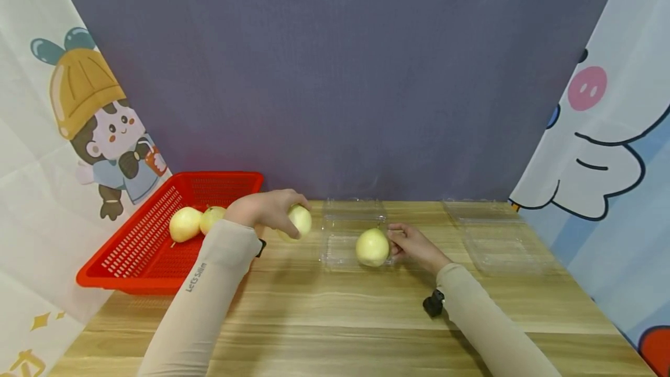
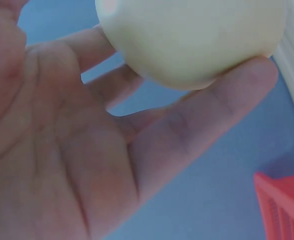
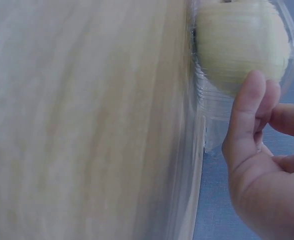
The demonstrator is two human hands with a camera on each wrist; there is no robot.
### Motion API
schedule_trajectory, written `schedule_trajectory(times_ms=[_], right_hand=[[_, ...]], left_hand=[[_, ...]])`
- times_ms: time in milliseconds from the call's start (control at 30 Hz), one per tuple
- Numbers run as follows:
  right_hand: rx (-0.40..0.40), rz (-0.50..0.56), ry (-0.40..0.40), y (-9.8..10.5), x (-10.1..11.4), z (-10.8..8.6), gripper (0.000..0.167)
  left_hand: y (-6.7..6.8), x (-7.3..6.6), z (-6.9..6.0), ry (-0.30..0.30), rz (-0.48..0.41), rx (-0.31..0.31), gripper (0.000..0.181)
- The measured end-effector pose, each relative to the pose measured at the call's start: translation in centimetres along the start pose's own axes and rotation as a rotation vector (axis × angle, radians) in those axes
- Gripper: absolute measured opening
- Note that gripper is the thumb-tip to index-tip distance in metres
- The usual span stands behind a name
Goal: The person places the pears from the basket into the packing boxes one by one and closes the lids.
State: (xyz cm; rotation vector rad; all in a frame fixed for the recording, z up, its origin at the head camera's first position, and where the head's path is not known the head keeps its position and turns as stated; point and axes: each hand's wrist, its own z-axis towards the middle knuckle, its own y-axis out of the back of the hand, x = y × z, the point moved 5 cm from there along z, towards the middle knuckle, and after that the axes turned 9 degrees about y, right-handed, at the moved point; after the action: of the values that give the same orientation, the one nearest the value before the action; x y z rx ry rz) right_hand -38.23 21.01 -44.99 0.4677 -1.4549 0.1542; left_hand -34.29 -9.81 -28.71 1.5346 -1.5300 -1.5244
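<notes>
In the head view my left hand (image 1: 272,211) grips a pale yellow pear (image 1: 300,221) above the table, between the red basket and a clear plastic container (image 1: 335,249). The left wrist view has this pear (image 2: 192,40) against the curved fingers. Another pear (image 1: 373,248) sits in the front part of the container, its lid laid back. My right hand (image 1: 413,246) is at the container's right side, fingers holding its edge beside that pear. Seen from the right wrist, the fingertips (image 3: 254,82) overlap the clear wall; their exact grip is partly hidden.
A red slotted basket (image 1: 125,281) stands at the left with two pears (image 1: 185,224) visible inside. Another open clear container (image 1: 502,249) lies at the right on the wooden table (image 1: 340,330). A grey-blue curtain (image 1: 335,74) hangs behind, with printed cloths at both sides.
</notes>
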Motion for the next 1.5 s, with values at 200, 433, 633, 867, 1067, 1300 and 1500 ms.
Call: schedule_trajectory(times_ms=[200,433,633,867,1067,1300,1500], right_hand=[[-0.002,-0.004,-0.005,0.0,0.0,-0.1,0.058],[-0.006,-0.006,-0.008,0.1,-0.1,-0.2,0.057],[-0.005,0.000,-0.003,0.2,-0.3,-0.1,0.058],[-0.004,-0.002,-0.001,0.1,-0.4,-0.1,0.057],[-0.006,-0.005,-0.004,0.1,-0.2,-0.1,0.058],[-0.006,-0.006,-0.017,0.0,0.1,-0.2,0.057],[-0.004,0.004,-0.019,0.0,0.1,-0.2,0.058]], left_hand=[[-0.9,-1.5,1.1,-0.075,0.021,-0.009,0.054],[-2.1,-2.7,2.3,-0.154,0.041,-0.014,0.053],[-3.0,-3.5,3.3,-0.221,0.029,-0.043,0.054],[-4.4,-4.0,4.4,-0.256,0.002,-0.050,0.054],[-5.3,-4.2,5.4,-0.260,0.009,-0.052,0.057],[-6.5,-4.3,6.3,-0.232,-0.021,-0.015,0.061],[-7.3,-4.3,7.0,-0.246,-0.005,-0.023,0.062]])
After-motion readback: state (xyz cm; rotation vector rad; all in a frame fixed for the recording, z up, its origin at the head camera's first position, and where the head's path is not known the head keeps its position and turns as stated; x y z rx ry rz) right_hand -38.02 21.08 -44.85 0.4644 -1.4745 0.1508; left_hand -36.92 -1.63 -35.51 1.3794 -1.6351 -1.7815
